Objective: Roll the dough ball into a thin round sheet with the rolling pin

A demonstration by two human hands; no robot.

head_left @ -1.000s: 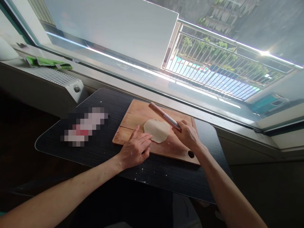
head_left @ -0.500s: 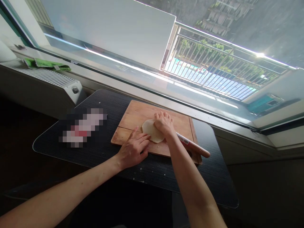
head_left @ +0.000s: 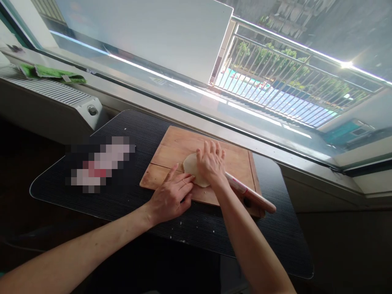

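Both hands work over a wooden cutting board (head_left: 235,161) that lies on a dark ribbed table (head_left: 128,126) beside a wide window. Left hand (head_left: 171,196) rests flat, fingers loosely spread and open, at the board's near left edge, fingertips touching the rim of a pale round of dough (head_left: 190,165). Right hand (head_left: 211,161) lies palm down, fingers stretched forward, pressing on a wooden rolling pin (head_left: 254,198); it does not close around the pin. The pin crosses the dough beneath that palm, and its free end sticks out to the right past the board's near right corner. Most of the dough is hidden under the right hand; only its left part shows.

The dough looks thin, soft and limp, so it would likely stretch or tear if pinched at one spot; lifting it from the edge with several fingers, or sliding a flat hand underneath, seems safest. It may also cling to the board. The pin looks stiff and smooth, best controlled with flat palms.

White specks dot the table near the board. A blurred object lies at the left. A green cloth (head_left: 49,72) sits on a white radiator (head_left: 45,87).
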